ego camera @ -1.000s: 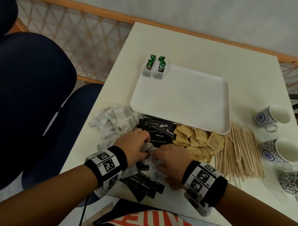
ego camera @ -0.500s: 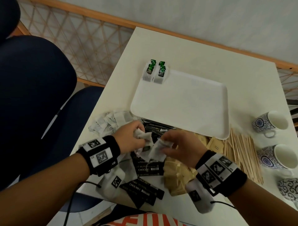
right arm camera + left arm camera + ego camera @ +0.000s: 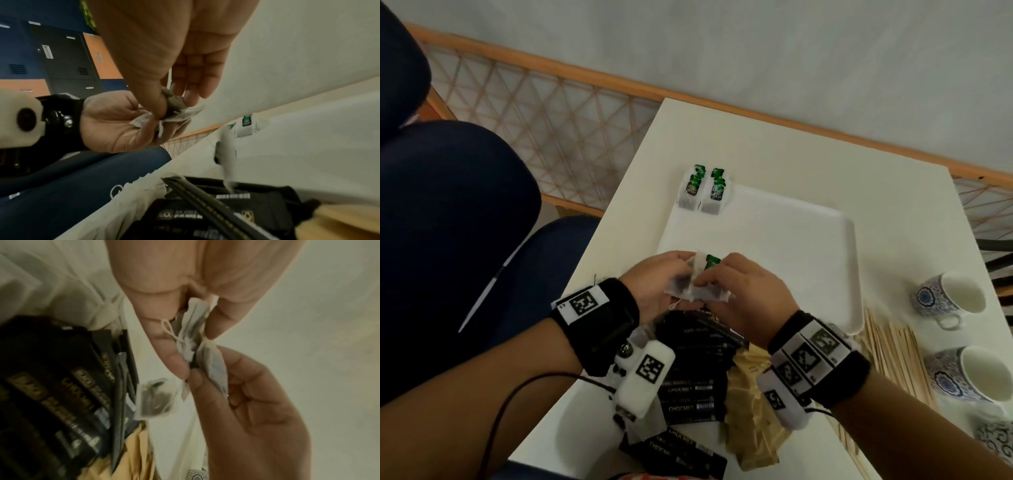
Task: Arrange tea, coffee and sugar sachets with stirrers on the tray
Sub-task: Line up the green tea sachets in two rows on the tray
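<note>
Both hands meet over the near left edge of the white tray (image 3: 791,240). My left hand (image 3: 683,274) and right hand (image 3: 710,282) each pinch a bunch of white tea bags (image 3: 697,293) with a green tag (image 3: 713,260). In the left wrist view the left hand (image 3: 195,345) pinches one tea bag (image 3: 193,324), and the right hand's fingers (image 3: 205,381) pinch another (image 3: 216,368). A third bag (image 3: 156,399) dangles below, blurred. Two tea bags (image 3: 703,190) stand at the tray's far left corner. The right wrist view shows the right hand (image 3: 170,100) pinching a tea bag (image 3: 174,104).
Black coffee sachets (image 3: 698,377) and brown sugar sachets (image 3: 750,411) lie heaped under my wrists. Wooden stirrers (image 3: 893,359) lie right of them. Patterned cups (image 3: 948,298) (image 3: 969,373) stand at the table's right edge. A blue chair (image 3: 448,240) is to the left.
Both hands have lifted from the sachet pile, carrying tea bags up and forward to the tray's near edge.
</note>
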Action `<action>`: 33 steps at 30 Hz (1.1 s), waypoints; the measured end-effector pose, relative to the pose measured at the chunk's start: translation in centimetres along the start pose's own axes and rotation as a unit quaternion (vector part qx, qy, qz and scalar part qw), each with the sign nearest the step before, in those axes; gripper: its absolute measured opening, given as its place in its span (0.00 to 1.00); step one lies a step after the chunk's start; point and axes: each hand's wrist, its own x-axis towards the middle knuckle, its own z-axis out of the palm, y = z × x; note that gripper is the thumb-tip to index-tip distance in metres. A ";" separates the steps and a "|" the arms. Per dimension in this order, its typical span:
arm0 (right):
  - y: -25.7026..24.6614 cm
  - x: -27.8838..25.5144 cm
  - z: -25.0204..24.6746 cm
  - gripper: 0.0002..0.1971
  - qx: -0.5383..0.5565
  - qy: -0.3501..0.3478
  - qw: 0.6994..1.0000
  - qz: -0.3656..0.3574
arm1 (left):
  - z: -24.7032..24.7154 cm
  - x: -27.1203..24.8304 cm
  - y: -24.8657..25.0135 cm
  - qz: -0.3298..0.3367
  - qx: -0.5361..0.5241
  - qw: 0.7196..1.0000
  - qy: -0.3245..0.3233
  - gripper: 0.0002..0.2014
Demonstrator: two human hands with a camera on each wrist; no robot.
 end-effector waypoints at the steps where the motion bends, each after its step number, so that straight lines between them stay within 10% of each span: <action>1: 0.4 0.1 0.0 0.13 0.009 -0.005 1.000 -0.003 | -0.1 0.2 0.3 0.001 -0.009 1.000 0.000 0.09; 6: 2.1 1.1 -0.1 0.13 0.097 -0.001 0.995 -0.035 | -1.1 2.2 1.0 0.019 -0.024 0.998 0.047 0.08; 11: 5.1 2.8 -0.8 0.20 0.202 0.044 0.973 0.104 | -2.5 4.1 1.6 0.002 -0.035 0.999 0.039 0.11; 15: 7.4 3.8 -0.7 0.29 0.255 -0.092 0.940 0.209 | -3.1 5.5 2.2 -0.002 -0.030 0.999 0.040 0.12; 21: 9.8 4.4 1.5 0.22 0.016 -0.246 0.946 0.213 | -3.5 6.8 2.8 0.013 -0.002 0.997 0.071 0.13; 26: 9.1 4.9 1.6 0.24 0.026 -0.354 0.908 0.222 | -4.1 7.1 3.0 0.029 -0.016 0.994 0.101 0.13; 33: 9.1 4.4 1.7 0.17 0.051 -0.408 0.879 0.244 | -4.6 6.8 2.7 0.032 -0.011 0.994 0.108 0.13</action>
